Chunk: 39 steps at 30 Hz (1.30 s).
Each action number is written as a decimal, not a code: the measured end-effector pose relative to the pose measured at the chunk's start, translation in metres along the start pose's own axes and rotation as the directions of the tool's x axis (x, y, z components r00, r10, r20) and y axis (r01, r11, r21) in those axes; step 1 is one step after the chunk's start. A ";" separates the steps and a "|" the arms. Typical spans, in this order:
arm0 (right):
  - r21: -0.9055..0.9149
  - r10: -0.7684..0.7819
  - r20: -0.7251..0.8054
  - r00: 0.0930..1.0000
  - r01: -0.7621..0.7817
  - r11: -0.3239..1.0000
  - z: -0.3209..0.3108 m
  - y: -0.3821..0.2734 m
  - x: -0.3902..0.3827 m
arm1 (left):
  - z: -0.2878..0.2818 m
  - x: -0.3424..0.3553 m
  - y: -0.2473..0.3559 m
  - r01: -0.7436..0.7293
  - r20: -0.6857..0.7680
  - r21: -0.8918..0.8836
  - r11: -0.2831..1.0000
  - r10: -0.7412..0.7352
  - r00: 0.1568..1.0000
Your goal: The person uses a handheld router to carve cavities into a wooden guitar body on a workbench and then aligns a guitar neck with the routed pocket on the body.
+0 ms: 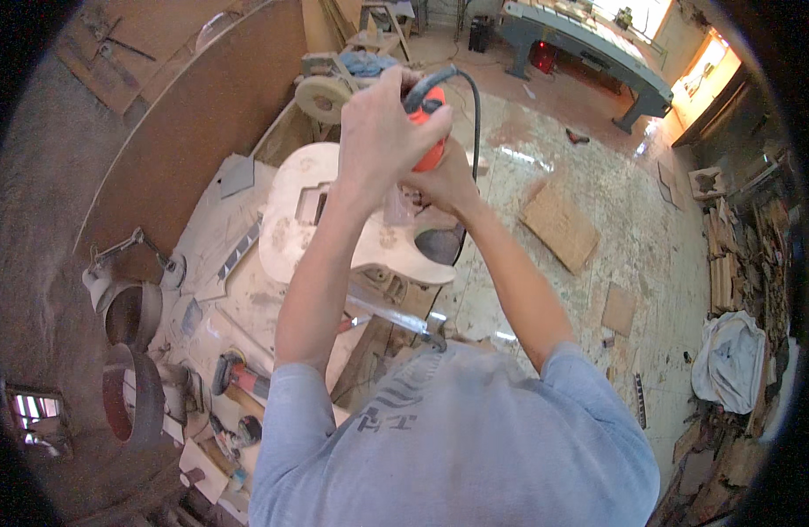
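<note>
A pale wooden electric guitar body (286, 241) lies flat on the cluttered workbench, with a rectangular cutout in its middle. Above its far right part stands an orange corded trim router (432, 156) with a clear base. My left hand (378, 132) is wrapped round the router's upper part, thumb across its front. Lower down, my right hand (446, 183) grips the tool near its base, its fingers partly hidden. The router's black cord loops up and down past the right hand. The cutting bit is hidden.
A bar clamp (391, 314) sticks out at the bench's near edge. Left on the bench are a red power tool (244, 376) and a jointed lamp (173, 268). Cardboard (560, 224) lies on the floor; a grey machine table (589, 57) stands far right. Wood scraps (729, 255) line the right side.
</note>
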State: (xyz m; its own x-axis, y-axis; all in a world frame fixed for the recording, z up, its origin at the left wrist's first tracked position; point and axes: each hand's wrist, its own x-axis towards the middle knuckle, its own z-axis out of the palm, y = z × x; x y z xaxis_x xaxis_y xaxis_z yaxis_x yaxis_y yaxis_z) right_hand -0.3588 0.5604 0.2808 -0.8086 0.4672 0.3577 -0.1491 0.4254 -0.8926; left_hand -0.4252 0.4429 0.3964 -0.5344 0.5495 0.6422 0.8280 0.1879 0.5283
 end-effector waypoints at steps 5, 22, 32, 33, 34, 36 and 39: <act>-0.006 -0.005 0.015 1.000 0.005 1.000 -0.007 -0.009 -0.005 | 0.001 0.004 -0.003 -0.001 0.073 -0.085 0.996 0.007 0.997; 0.136 -0.008 -0.009 1.000 0.010 0.991 -0.005 -0.003 -0.001 | 0.036 -0.123 -0.167 0.121 0.346 0.024 0.992 -0.122 0.930; 0.158 -0.043 -0.052 0.998 0.051 0.986 0.005 -0.003 0.002 | 0.038 -0.125 -0.172 0.241 0.366 0.020 0.970 -0.231 0.901; 0.134 -0.018 -0.050 0.999 0.025 0.991 0.004 -0.002 0.001 | 0.037 -0.125 -0.174 0.264 0.394 0.012 0.964 -0.247 0.885; 0.110 0.007 -0.047 0.999 -0.001 0.994 0.004 -0.001 0.001 | 0.037 -0.124 -0.175 0.287 0.421 0.006 0.958 -0.263 0.868; 0.070 0.026 -0.045 0.999 -0.023 0.997 0.002 0.002 0.001 | 0.038 -0.123 -0.177 0.284 0.427 -0.010 0.959 -0.252 0.868; 0.020 -0.018 -0.045 0.999 0.019 1.000 0.001 0.007 0.001 | 0.034 -0.119 -0.176 0.285 0.466 -0.051 0.957 -0.230 0.855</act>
State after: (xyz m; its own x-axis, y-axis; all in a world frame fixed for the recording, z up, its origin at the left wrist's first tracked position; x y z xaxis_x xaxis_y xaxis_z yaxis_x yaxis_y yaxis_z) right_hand -0.3611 0.5625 0.2748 -0.7794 0.4940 0.3854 -0.1757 0.4182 -0.8912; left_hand -0.5018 0.3719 0.2079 -0.5677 0.8058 0.1687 0.6316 0.2950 0.7170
